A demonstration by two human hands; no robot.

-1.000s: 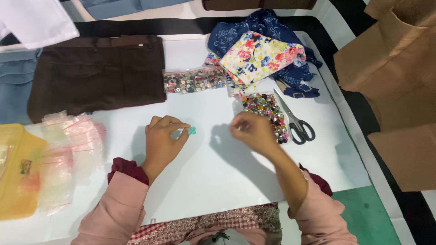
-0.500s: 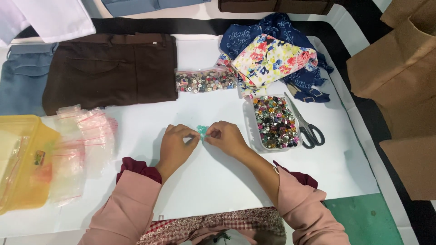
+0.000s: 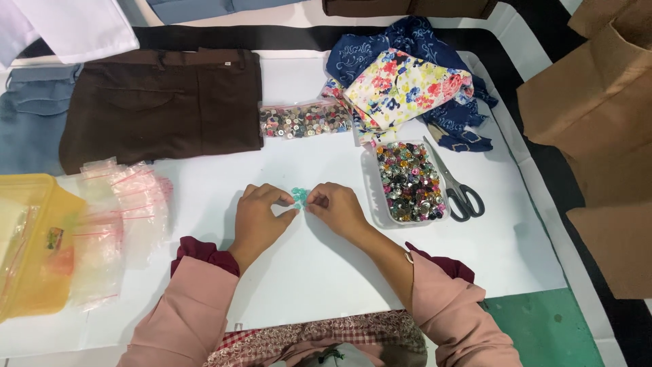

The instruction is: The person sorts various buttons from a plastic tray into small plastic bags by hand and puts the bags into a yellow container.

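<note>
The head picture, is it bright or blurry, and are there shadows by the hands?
Head view: bright, even light and sharp focus; the white table shows no glare. Soft, faint shadows sit under the left hand and right hand. The small teal buttons between the fingertips are too tiny to see in detail.

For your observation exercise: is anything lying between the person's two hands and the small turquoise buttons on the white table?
Nothing visible does. The left hand and right hand meet at the small turquoise buttons, fingertips right against them. The tray of mixed buttons sits off to the right, apart from both hands.
</note>
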